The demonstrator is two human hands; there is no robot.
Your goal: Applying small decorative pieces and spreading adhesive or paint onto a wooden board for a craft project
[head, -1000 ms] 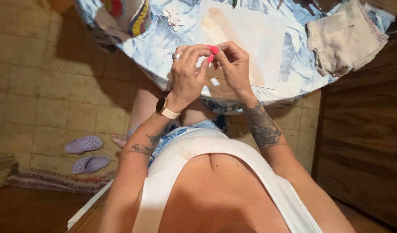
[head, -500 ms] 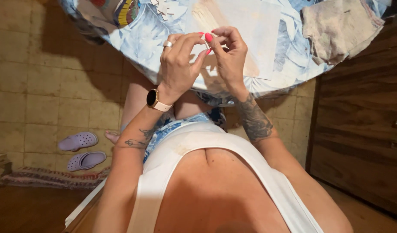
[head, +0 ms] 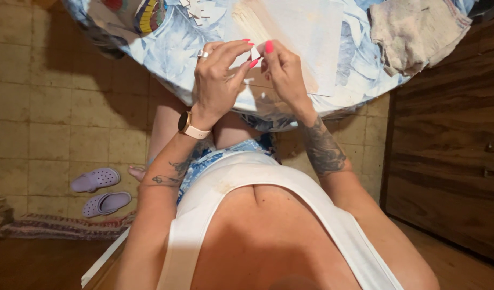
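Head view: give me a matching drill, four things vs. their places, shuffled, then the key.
Things:
1. paper piece
2. clogs
3. cloth
4. watch

Places:
A. on the tiled floor, left
B. on the table's right side
C. on the left wrist
D. pinched between both hands' fingertips

Pairs: 1-D, 2-A, 3-B, 4-C

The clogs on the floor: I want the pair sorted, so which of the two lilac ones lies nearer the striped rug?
The lower lilac clog, lying just above the striped rug. The other clog sits farther up the tiled floor.
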